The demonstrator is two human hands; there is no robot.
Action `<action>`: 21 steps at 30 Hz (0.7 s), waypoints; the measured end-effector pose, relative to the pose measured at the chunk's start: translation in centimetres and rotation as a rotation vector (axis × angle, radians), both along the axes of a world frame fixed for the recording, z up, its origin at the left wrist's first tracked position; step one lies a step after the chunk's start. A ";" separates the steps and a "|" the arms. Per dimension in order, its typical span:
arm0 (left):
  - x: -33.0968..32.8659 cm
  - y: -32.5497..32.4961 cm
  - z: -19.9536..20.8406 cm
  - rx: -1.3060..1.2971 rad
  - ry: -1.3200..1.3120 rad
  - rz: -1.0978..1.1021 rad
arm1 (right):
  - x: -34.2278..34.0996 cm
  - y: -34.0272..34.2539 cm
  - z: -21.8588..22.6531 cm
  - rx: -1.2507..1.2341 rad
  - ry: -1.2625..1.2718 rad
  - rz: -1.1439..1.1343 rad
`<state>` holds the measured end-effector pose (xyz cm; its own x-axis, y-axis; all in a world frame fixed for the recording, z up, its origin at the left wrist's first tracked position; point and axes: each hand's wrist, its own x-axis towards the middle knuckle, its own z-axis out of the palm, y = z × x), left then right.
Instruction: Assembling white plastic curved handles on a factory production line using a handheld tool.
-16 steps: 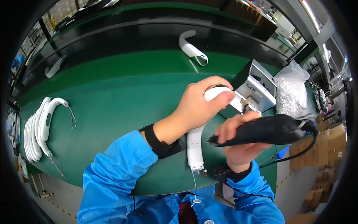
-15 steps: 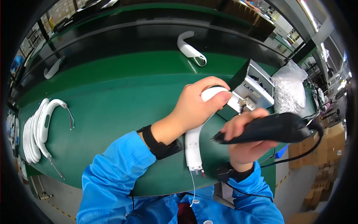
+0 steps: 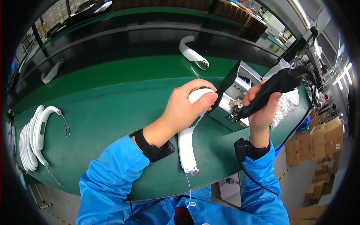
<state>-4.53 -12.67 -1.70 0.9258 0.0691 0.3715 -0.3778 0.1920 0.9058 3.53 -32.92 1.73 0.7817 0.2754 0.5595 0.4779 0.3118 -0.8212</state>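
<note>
My left hand point(image 3: 187, 103) is closed round the upper part of a curved white plastic housing point(image 3: 186, 152). The housing's lower end rests near the green table's front edge, with a thin white wire hanging from it. In my right hand point(image 3: 262, 108) is a black electric screwdriver point(image 3: 273, 89), gripped round its body. Its tip points down and left at the metal outlet on the front of a screw feeder point(image 3: 240, 88), a silver and black box. Whether the tip touches a screw is too small to tell.
Several white curved housings point(image 3: 32, 138) with wires lie stacked at the left. Single white pieces lie farther back, one at the centre point(image 3: 193, 52) and one at the left point(image 3: 51, 73). A clear bag of small white parts point(image 3: 287, 108) stands right of the feeder. Cardboard boxes point(image 3: 315, 140) stand beyond.
My right hand has carried the screwdriver up from beside the housing to the feeder's outlet, turning its tip downward. My left hand keeps its hold on the housing.
</note>
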 end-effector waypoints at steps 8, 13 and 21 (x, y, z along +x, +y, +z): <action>0.6 0.2 -0.7 -0.045 -0.052 -0.066 | -7.0 4.3 -3.4 0.111 0.187 0.162; 0.4 0.5 -0.8 -0.014 -0.059 -0.026 | -9.9 6.8 -4.3 0.099 0.205 0.321; 0.0 0.2 -0.3 0.013 -0.043 0.010 | -10.6 7.8 -5.4 -0.027 0.261 0.305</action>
